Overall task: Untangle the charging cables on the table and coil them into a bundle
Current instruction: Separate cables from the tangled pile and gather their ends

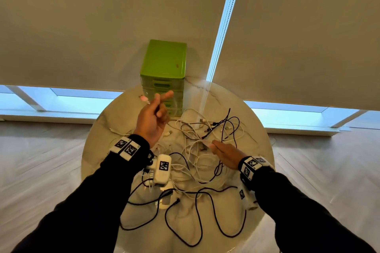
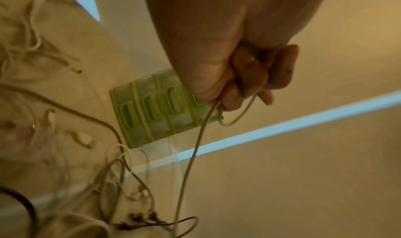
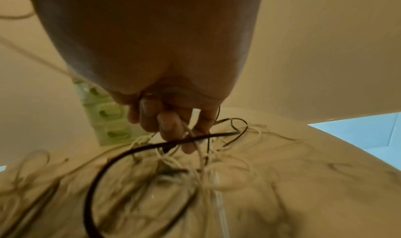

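Note:
A tangle of white and black charging cables (image 1: 205, 139) sprawls over the round marble table (image 1: 253, 195). My left hand (image 1: 153, 118) is raised above the table in front of the green drawer unit, fingers curled round a white cable (image 2: 190, 159) that hangs down to the pile; its pink-tipped plug end (image 1: 144, 99) sticks out to the left. My right hand (image 1: 224, 153) is low over the tangle's middle, fingers pinching white cable strands (image 3: 193, 138). A black cable (image 3: 121, 157) loops under it.
A green plastic drawer unit (image 1: 163, 72) stands at the table's far edge against a drawn roller blind. Long black cable loops (image 1: 197, 217) lie on the near part of the table. White tagged devices (image 1: 162, 168) hang by both wrists. Wood floor surrounds the table.

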The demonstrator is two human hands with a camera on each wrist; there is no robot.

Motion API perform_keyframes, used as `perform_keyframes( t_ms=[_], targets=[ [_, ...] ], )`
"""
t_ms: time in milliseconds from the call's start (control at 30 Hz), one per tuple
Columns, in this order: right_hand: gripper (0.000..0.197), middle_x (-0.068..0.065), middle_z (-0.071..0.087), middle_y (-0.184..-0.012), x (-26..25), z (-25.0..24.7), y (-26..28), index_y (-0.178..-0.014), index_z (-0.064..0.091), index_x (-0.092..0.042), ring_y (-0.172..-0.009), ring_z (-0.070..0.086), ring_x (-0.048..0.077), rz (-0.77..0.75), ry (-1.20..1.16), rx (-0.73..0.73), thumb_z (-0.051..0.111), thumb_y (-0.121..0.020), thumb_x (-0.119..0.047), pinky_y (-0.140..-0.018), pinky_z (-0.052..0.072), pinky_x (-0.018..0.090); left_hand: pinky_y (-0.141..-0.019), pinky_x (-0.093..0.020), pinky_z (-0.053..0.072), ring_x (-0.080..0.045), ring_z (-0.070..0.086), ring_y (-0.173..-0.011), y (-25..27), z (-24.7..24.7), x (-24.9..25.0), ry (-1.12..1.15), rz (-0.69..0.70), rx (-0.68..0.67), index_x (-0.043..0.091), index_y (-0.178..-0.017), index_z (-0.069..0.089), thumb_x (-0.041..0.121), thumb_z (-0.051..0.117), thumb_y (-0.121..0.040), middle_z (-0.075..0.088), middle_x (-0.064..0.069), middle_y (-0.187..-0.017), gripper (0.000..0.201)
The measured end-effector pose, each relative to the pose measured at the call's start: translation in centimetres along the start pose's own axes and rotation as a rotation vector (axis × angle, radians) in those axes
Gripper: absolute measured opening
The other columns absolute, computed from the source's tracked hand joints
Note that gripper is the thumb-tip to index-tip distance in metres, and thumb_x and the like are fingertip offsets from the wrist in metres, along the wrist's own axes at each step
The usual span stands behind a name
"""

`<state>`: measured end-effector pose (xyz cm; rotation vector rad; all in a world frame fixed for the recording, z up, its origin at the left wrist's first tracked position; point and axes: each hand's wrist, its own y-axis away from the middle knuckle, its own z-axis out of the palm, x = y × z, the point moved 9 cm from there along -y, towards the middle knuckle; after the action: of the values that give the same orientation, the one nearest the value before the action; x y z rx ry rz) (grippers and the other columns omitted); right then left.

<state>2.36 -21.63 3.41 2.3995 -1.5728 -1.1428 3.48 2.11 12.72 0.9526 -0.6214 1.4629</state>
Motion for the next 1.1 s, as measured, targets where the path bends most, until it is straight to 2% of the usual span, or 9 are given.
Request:
perform_keyframes(
  t_ms=[167, 300, 400, 533, 700, 833, 967, 1033, 1100],
  targets=[
    [0.033, 0.01, 0.063, -0.091, -2.8, -3.9, -1.7, -0.103, 0.054, -0.011, -0.082, 0.057, 0.027, -0.056, -0.005, 0.228, 0.033, -0.107, -0.037, -0.08, 0.046, 0.04, -0.075, -0.032, 0.042, -0.012, 0.056, -0.067, 2.5, 2.1, -5.0, -0.837, -0.082, -0.25, 0.02, -0.106, 0.074, 0.046, 0.037, -0.107, 0.066, 0.007, -0.065, 0.045],
    [0.031, 0.009, 0.064, -0.092, -9.3, -4.1, -1.2, -0.098, 0.054, -0.013, -0.085, 0.06, 0.027, -0.25, -0.025, 0.278, 0.034, -0.107, -0.035, -0.075, 0.044, 0.038, -0.079, -0.032, 0.04, -0.009, 0.055, -0.069, 2.5, 0.8, -8.1, -0.896, -0.171, -0.085, 0.024, -0.106, 0.072, 0.049, 0.034, -0.107, 0.075, 0.006, -0.081, 0.046],
    [0.028, 0.005, 0.066, -0.094, -10.6, -3.2, -0.7, -0.103, 0.05, -0.029, -0.085, 0.062, 0.024, -0.282, -0.058, 0.27, 0.028, -0.106, -0.047, -0.078, 0.049, 0.042, -0.073, -0.03, 0.04, -0.017, 0.053, -0.076, 2.6, 0.8, -8.0, -0.681, -0.179, 0.029, 0.025, -0.088, 0.071, 0.045, 0.037, -0.107, 0.063, 0.008, -0.071, 0.044],
    [0.021, -0.006, 0.057, -0.076, -10.4, -2.4, 0.3, -0.09, 0.042, -0.043, -0.069, 0.056, 0.016, -0.306, -0.124, 0.206, 0.03, -0.107, -0.043, -0.069, 0.048, 0.038, -0.055, -0.017, 0.038, 0.0, 0.059, -0.069, 2.3, 2.4, -6.8, -0.308, -0.155, 0.012, 0.017, -0.099, 0.072, 0.038, 0.033, -0.109, 0.075, 0.01, -0.088, 0.045],
    [0.029, -0.012, 0.052, -0.073, -6.9, -0.9, 0.8, -0.08, 0.044, -0.035, -0.064, 0.047, 0.004, -0.235, -0.21, 0.129, 0.034, -0.107, -0.04, -0.069, 0.041, 0.027, -0.067, -0.027, 0.041, -0.013, 0.057, -0.063, 0.9, 1.8, -4.1, 0.114, -0.099, 0.114, 0.019, -0.08, 0.051, 0.034, 0.033, -0.11, 0.052, 0.007, -0.058, 0.038],
    [0.028, -0.005, 0.053, -0.076, -1.8, 0.9, 1.5, -0.083, 0.046, -0.033, -0.068, 0.049, 0.009, -0.115, -0.114, 0.053, 0.033, -0.107, -0.041, -0.07, 0.043, 0.032, -0.062, -0.024, 0.041, -0.01, 0.032, -0.048, -0.5, -1.1, 1.5, 0.352, 0.02, 0.192, 0.02, -0.08, 0.05, 0.039, 0.035, -0.109, 0.034, 0.008, -0.056, 0.038],
    [0.033, 0.005, 0.06, -0.087, 2.6, 1.1, 1.2, -0.086, 0.045, -0.032, -0.08, 0.058, 0.027, -0.003, 0.027, 0.016, 0.027, -0.101, -0.055, -0.086, 0.049, 0.049, -0.056, -0.022, 0.029, -0.008, 0.03, -0.055, -0.3, -1.7, 5.2, -0.083, 0.14, 0.211, 0.022, -0.081, 0.047, 0.039, 0.032, -0.109, 0.033, 0.009, -0.061, 0.037],
    [0.036, 0.006, 0.062, -0.081, 2.0, -0.6, 0.6, -0.09, 0.045, -0.028, -0.074, 0.059, 0.03, -0.006, 0.021, 0.096, 0.026, -0.1, -0.057, -0.079, 0.051, 0.05, -0.061, -0.023, 0.034, -0.007, 0.035, -0.061, 0.9, 0.3, 4.9, -0.454, 0.186, 0.114, 0.023, -0.082, 0.045, 0.041, 0.033, -0.109, 0.036, 0.008, -0.068, 0.035],
    [0.031, -0.003, 0.056, -0.07, -0.7, -2.9, 0.4, -0.096, 0.05, -0.018, -0.062, 0.055, 0.02, -0.072, -0.049, 0.198, 0.032, -0.106, -0.04, -0.07, 0.051, 0.042, -0.071, -0.028, 0.038, -0.008, 0.039, -0.07, 1.9, 2.5, 2.9, -0.715, 0.189, -0.038, 0.02, -0.088, 0.044, 0.042, 0.036, -0.108, 0.039, 0.005, -0.077, 0.031]
  ],
)
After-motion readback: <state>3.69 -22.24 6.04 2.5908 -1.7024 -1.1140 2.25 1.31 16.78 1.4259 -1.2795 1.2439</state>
